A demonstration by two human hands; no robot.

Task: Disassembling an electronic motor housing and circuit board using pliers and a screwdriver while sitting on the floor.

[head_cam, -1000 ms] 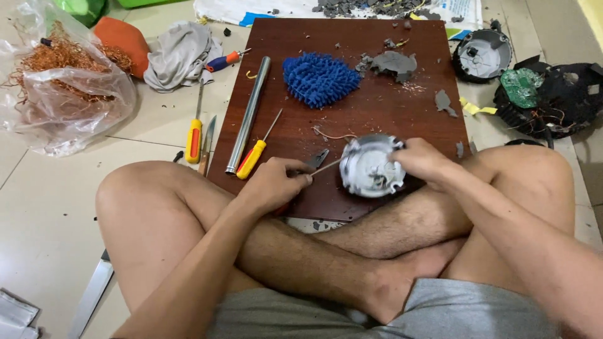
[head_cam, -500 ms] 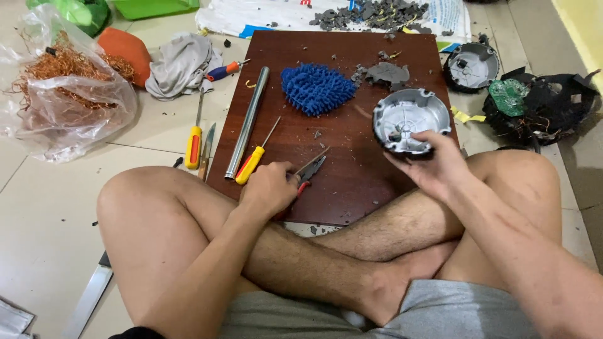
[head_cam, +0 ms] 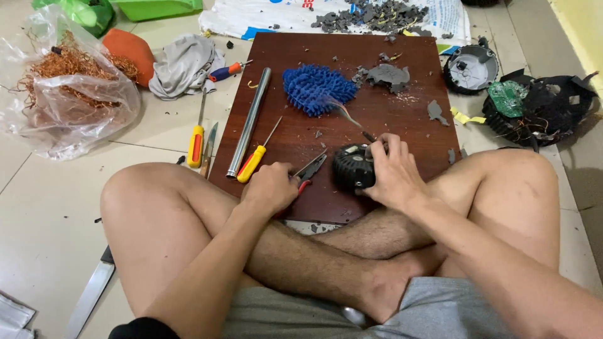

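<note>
I sit cross-legged behind a dark brown wooden board on the tiled floor. My right hand grips a round black ribbed motor part at the board's near edge; thin wires trail up from it toward a blue fluffy cloth. My left hand is closed around the red handles of a pair of pliers, whose jaws point at the motor part.
On the board lie a metal tube, a yellow screwdriver and grey fragments. Left of it: another screwdriver, grey rag, bag of copper wire. Right: a grey round cover, black parts with green circuit board. A knife lies near left.
The silver round cover my right hand lifted to the far right a moment ago is out of the hand; the hand came back and now holds a black motor part. My left hand keeps the pliers.
</note>
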